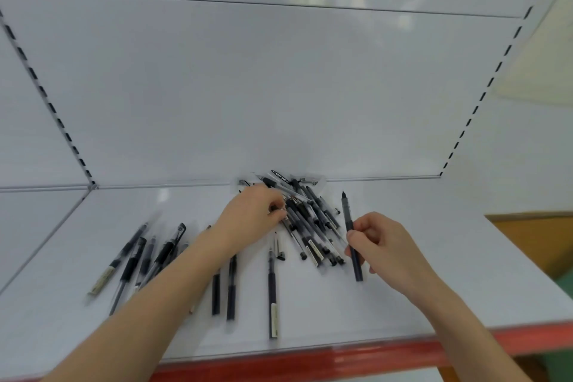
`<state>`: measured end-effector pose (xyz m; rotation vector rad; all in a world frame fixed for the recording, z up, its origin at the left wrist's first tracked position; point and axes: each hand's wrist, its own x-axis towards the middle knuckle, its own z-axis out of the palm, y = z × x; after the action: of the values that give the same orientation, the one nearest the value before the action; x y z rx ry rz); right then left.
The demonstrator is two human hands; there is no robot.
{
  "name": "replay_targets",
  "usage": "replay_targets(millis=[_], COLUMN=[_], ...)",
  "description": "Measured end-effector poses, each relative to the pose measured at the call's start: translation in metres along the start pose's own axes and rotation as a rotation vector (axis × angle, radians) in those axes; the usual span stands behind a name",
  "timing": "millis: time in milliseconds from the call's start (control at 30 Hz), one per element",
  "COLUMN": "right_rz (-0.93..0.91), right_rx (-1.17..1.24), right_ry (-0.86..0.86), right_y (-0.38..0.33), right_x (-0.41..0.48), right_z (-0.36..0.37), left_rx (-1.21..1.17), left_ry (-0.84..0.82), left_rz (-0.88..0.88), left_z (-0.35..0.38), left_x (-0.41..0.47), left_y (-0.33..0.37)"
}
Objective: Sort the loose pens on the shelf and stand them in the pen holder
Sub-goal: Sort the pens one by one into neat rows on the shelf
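Note:
A heap of several black pens (305,220) lies at the back middle of the white shelf (403,298). My left hand (252,215) reaches into the heap's left side, fingertips curled on a pen there. My right hand (379,242) pinches a slim dark pen (350,232) that stands nearly upright, tip up. Several more pens lie in a row at the left (136,260), two (231,285) lie under my left forearm, and one pen (272,291) lies alone in the middle. No pen holder is in view.
The shelf has a red front edge (310,363) and a white back panel (248,96) with slotted uprights at both sides. A loose pen cap (279,246) lies beside the heap. An orange surface (533,242) shows past the shelf's right end.

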<state>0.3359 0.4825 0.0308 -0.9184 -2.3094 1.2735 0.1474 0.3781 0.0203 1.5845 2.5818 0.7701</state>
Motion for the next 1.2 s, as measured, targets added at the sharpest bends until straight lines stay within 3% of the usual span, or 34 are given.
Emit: replay_targets(millis=[267, 467, 900, 1033, 1133, 1200], right_rz=[0.016, 0.033, 0.032, -0.006, -0.067, -0.131], right_rx=[-0.006, 0.012, 0.018, 0.055, 0.112, 0.162], right_ry=[0.011, 0.045, 0.089, 0.094, 0.081, 0.055], right_y=[0.008, 0.016, 0.030, 0.020, 0.004, -0.010], right_x=[0.001, 0.004, 0.008, 0.012, 0.010, 0.007], right_z=[-0.008, -0.015, -0.028, -0.030, -0.031, -0.029], left_rx=[-0.016, 0.029, 0.157, -0.180, -0.795, -1.075], left_ry=[0.063, -0.023, -0.176, -0.083, -0.067, -0.059], left_rz=[0.005, 0.083, 0.000, -0.008, -0.145, -0.219], left_z=[0.000, 0.023, 0.051, 0.027, -0.008, -0.030], left_x=[0.029, 0.071, 0.107, 0.094, 0.070, 0.053], left_y=[-0.003, 0.025, 0.042, 0.046, 0.053, 0.056])
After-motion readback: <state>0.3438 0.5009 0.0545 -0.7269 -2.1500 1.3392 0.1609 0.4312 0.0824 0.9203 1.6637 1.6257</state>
